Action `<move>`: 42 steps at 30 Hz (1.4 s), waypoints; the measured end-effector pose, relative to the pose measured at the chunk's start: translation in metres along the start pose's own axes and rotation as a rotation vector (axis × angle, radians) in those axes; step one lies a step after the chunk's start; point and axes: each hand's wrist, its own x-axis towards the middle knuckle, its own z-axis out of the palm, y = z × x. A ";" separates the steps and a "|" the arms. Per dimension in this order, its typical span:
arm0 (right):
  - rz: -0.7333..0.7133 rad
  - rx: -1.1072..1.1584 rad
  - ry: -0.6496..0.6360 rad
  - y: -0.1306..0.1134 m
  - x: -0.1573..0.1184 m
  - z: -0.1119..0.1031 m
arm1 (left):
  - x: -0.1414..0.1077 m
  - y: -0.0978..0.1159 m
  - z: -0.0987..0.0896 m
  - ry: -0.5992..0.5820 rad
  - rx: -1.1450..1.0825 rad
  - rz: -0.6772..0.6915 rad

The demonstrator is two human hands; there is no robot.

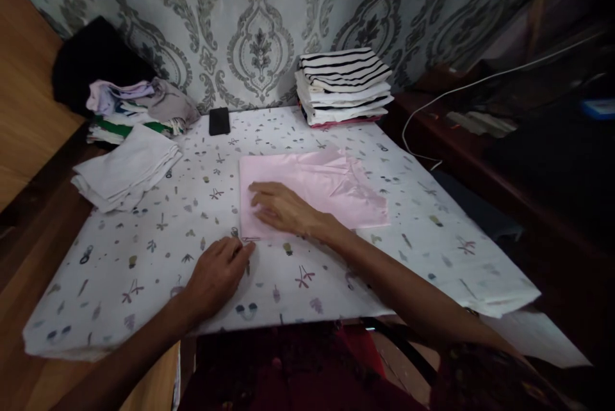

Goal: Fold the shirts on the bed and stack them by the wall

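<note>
Spread flat near the middle of the patterned tabletop (307, 302), a pink cloth (312, 177), with long axis running left to right, roughly crosswise to the body. At the left, a straight edge and squarer corners; at the right, a narrower, uneven end with creases and a slanting far side. Directly on top of the left part, the right hand (281, 209), palm down, with fingers slightly bent and apart, clamped on nothing visible. Just outside the near left corner, the left hand (218, 276), loosely curled, with one fingertip reaching to the corner and apparently touching there; impossible to tell a pinch from a mere touch. Both hands thus close to the left end, left hand nearer to the near left corner, right hand nearer to the left part of the surface, with the right forearm passing over the near edge. Well apart from both hands, the narrow right end. Beyond the cloth, slightly to the right and near the wall, a neat stack (343, 88), with black and white stripes on top. To the left, a folded white cloth (127, 168) partly over the tabletop's edge, just in front of a mixed pile (166, 104). Between pile and stack, near the wall, a black phone (220, 121). No readable brand, label or lettering anywhere: only printed motifs on the tabletop, and pale marks too small to make out on a blue object (598, 108) at far right.
</note>
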 end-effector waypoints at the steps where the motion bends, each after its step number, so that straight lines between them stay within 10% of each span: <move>1: -0.065 0.065 -0.050 -0.006 -0.004 0.002 | -0.002 0.002 0.002 -0.022 0.035 -0.008; 23: 0.153 0.864 -0.028 -0.006 -0.018 0.024 | 0.015 0.021 0.000 -0.358 0.256 -0.204; 42: 0.001 0.595 -0.014 -0.001 -0.018 0.029 | 0.016 0.031 -0.038 -0.600 0.197 -0.384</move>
